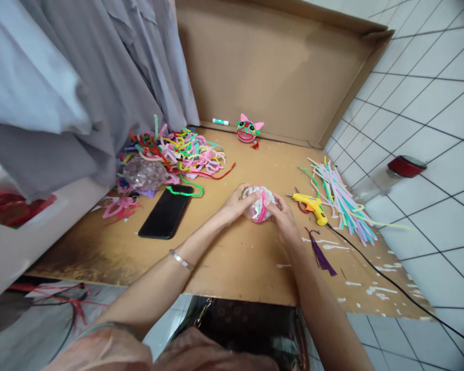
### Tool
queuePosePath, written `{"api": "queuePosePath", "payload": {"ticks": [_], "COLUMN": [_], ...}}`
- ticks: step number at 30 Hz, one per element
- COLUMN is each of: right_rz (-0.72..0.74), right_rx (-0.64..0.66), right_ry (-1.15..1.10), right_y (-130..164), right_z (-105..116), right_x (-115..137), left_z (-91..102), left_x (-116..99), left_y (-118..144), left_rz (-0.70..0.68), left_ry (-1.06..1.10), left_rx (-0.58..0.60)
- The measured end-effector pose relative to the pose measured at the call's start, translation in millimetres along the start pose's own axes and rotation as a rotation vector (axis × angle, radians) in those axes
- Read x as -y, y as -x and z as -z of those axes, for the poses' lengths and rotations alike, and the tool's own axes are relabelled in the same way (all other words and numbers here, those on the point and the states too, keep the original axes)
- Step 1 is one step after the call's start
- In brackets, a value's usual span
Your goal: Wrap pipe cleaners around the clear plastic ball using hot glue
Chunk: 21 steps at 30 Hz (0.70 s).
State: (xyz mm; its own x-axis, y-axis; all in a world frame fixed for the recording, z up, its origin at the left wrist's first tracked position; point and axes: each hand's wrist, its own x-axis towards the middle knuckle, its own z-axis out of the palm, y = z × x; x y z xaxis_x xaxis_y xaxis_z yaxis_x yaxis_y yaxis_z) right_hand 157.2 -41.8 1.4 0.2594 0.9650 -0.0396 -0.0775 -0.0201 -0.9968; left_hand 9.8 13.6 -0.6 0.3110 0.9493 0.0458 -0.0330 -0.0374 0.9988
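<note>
One dark, shiny bag (251, 322) is sitting below the near edge of the desk (235, 268), its faint pattern forming no readable word and its contents hiding from view. At the left edge, a white panel (50, 234) is showing red material (23, 208) through an opening. On the desk, a purple tassel (321, 256) is lying to the right, and a dark-screened phone (166, 214) is lying to the left, displaying no visible brand.

Between them, the left hand (237, 204) and right hand (280, 212) are curling around opposite sides of a clear, shiny ball (253, 212) with a pink band, the thumbs pressing on its near face. Just right of it, a yellow glue gun (312, 205) is trailing a black cord (386, 273).

Beyond, pale fuzzy sticks (346, 201) are fanning out near a clear jar (382, 181) wearing a red lid; its contents are not showing clearly. Leftward, crumpled clear plastic (145, 173) is resting against a heap of bright fuzzy sticks (195, 154). Farthest back, a pink-eared toy head (247, 129) and a labelled tube (220, 121), its print being too small to read, are lining up before upright cardboard (263, 72).
</note>
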Motion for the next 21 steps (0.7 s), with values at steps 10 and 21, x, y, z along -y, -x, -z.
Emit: {"api": "queuePosePath", "payload": {"ticks": [10, 21], "right_rz": [0.100, 0.140], "right_rx": [0.041, 0.058], "right_ry": [-0.015, 0.016], "right_y": [-3.8, -1.3], "right_z": [9.1, 12.7], "right_x": [-5.5, -5.0], "left_z": [0.3, -2.6], "left_x": [-5.4, -0.5], "left_y": [3.2, 8.6], "left_rz": [-0.111, -0.248], "left_ry": [-0.045, -0.252], "left_rx": [0.040, 0.057]}}
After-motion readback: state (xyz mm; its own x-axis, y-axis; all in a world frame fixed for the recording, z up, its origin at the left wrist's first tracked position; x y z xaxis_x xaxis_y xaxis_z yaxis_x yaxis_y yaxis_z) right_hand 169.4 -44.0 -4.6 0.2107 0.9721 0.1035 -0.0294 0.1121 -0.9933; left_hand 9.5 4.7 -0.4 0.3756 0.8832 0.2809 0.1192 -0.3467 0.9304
